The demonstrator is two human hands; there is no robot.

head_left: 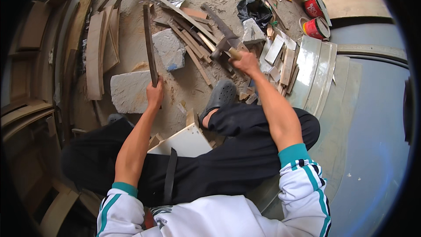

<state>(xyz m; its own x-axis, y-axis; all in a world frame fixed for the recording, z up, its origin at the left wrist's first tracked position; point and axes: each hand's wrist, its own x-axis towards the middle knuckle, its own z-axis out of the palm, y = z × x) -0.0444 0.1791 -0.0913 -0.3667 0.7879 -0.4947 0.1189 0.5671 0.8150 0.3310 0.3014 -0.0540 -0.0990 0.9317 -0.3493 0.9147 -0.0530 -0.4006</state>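
Note:
My left hand (155,93) is closed around the lower end of a long dark wooden strip (149,39), which points up and away from me. Below and beside the strip lie a pale concrete block (128,91) and a second block (169,49) with a blue smear. In my right hand (247,64) is a hammer (221,46), gripped by its light wooden handle. The hammer's head is over a heap of thin wood sticks (191,39), apart from the strip; whether it touches the sticks I cannot tell.
Wood offcuts (287,65) and a third pale block (253,31) lie to the right, near a black plastic bag (255,10). Red cans (316,28) stand farther back. Curved boards (95,57) lie at left. A white panel (186,142) is by my legs, near my grey clog (222,94).

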